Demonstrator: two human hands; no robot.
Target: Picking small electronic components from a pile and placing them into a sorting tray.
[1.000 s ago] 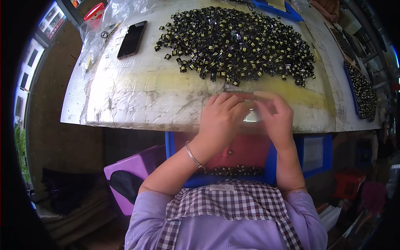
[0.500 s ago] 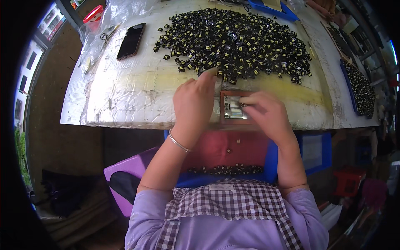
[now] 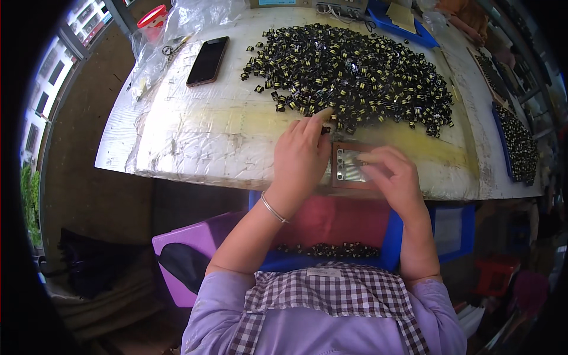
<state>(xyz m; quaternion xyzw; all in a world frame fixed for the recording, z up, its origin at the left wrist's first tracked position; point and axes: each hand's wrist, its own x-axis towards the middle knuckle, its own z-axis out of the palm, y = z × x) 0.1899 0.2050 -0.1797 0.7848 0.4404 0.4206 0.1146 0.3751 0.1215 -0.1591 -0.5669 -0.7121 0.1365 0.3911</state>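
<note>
At the near edge of a big pile of small black-and-yellow wound components (image 3: 355, 77), my left hand (image 3: 300, 155) has its thumb and index finger closed around one dark component. A silvery grooved metal plate (image 3: 350, 173) on a reddish-brown base lies flat by the table's front edge, just right of that hand. Above the plate's right part, my right hand (image 3: 395, 177) holds thumb and forefinger in a pinch. Blur at its fingertips hides what, if anything, is between them.
A phone (image 3: 208, 61) and clear plastic bags (image 3: 177, 36) lie at the left. Blue trays (image 3: 408, 26) stand at the back and right side. Below the table edge, a red-lined blue bin (image 3: 349, 220) holds several components. Another person's arm (image 3: 467, 18) shows at far right.
The whole view has shifted, moving the scene right and slightly down. Two loose components seen above the red bin lining are no longer there. Both hands stay near the pile and plate.
</note>
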